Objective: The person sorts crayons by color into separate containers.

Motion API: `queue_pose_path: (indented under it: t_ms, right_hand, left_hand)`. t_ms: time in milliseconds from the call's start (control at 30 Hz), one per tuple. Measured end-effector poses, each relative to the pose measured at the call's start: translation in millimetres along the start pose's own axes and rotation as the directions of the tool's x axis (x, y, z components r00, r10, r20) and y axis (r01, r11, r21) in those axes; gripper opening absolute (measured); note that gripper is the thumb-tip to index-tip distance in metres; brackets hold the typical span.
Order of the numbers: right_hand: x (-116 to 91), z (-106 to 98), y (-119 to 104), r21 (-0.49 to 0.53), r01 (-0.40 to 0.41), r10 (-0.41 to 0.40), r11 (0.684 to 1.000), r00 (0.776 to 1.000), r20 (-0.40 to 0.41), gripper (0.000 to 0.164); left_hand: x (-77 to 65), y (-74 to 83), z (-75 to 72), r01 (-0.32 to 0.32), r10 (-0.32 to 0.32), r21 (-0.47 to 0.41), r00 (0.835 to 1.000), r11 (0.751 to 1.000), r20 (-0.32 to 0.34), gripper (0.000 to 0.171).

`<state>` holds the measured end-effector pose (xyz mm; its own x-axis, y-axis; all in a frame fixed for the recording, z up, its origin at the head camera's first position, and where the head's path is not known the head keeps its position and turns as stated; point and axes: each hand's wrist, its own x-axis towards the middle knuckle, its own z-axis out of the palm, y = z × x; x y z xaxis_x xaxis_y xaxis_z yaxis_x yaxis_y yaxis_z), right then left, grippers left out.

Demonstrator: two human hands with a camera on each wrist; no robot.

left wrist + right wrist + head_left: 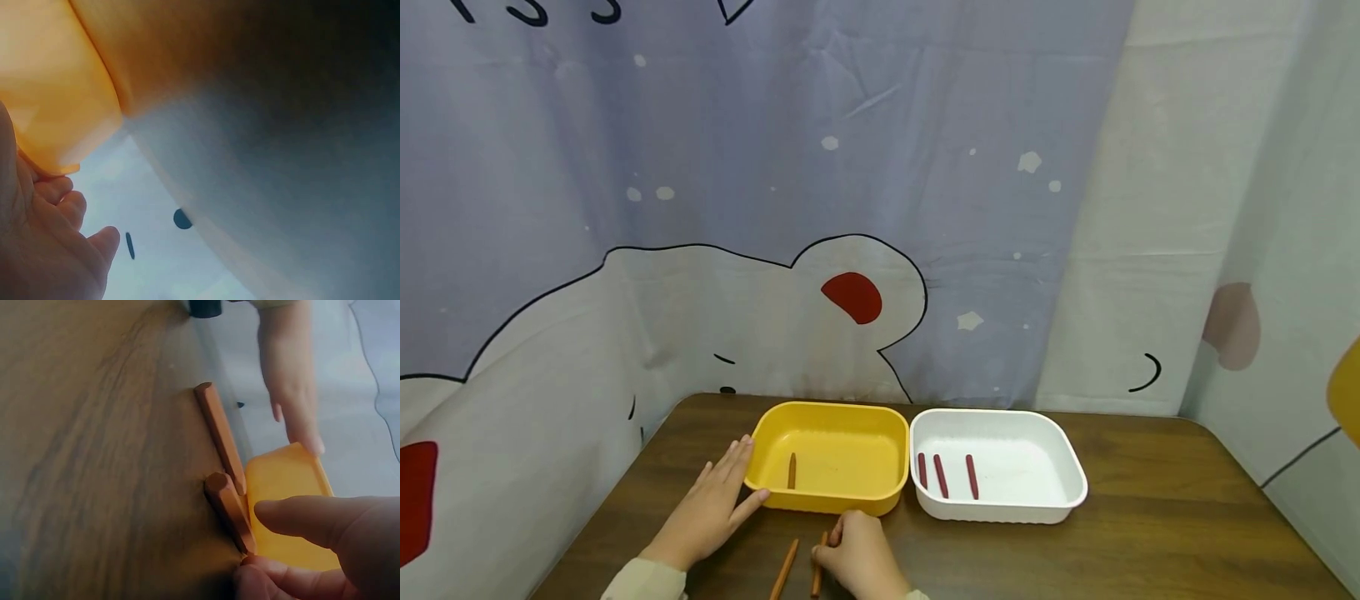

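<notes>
Two faceted orange-brown crayons (pixel 219 431), tapering at one end, lie on the wood-grain counter (pixel 1150 483) before a yellow tray (pixel 850 467). Thumb and fingers of the right hand (pixel 861 554) bracket one tip; whether they grip it, I cannot tell. The left hand (pixel 711 508) touches the tray's rim, fingers straight. Cartoon-printed cloth (pixel 887 125) hangs behind. The head view crops one crayon's near end.

home-like, with cartoon-print cloth (pixel 985 233) behind a wooden table (pixel 1165 492).

Brown wood-grain table (pixel 1157 508), printed blue-and-white cloth (pixel 925 125) hanging behind
</notes>
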<state>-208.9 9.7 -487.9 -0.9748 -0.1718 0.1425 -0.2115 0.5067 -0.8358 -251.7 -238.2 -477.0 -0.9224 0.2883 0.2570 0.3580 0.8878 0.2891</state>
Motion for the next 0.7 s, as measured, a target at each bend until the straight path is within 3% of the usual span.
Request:
queue_pose_path:
  t_ms: [200,700]
  right_hand:
    - [2.9,6.6,-2.9,-0.048,-0.013,0.012,0.999,1.000,-0.005,0.048]
    - [2.5,3.1,-3.2,-0.056,0.007,-0.008,0.998,1.000,-0.009,0.037]
  left_hand:
    - [0.4,0.9,-1.4,-0.004,0.004,-0.001,1.000,1.000,0.006,0.082]
    - [1.0,0.8,-3.1,-0.007,0.007,0.003,1.000,1.000,0.004,0.081]
